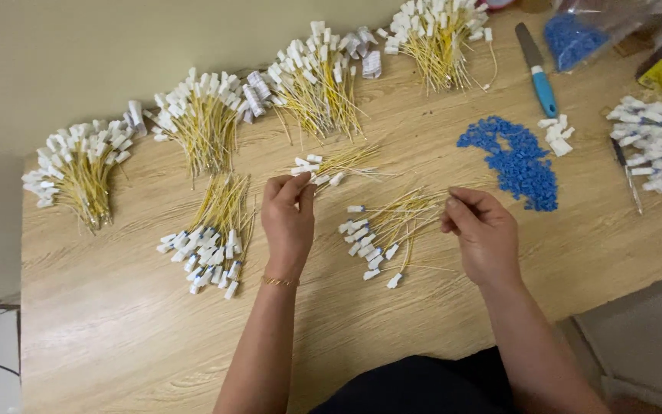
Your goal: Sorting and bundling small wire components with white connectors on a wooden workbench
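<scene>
Now, left grip [289, 218] pinching white-capped wire [312, 175], right grip [480, 234] pinching yellow wire [423, 205] end.

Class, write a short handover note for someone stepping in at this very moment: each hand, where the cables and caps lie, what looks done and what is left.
Left hand: pinching a white-ended yellow cable.
Right hand: fingertips pinched at the loose yellow cables between the hands.
Blue caps: piled to the right on the wooden table.
Looks done: blue-capped bundle on the left.
Left: uncapped bundles along the far edge, it seems.
</scene>
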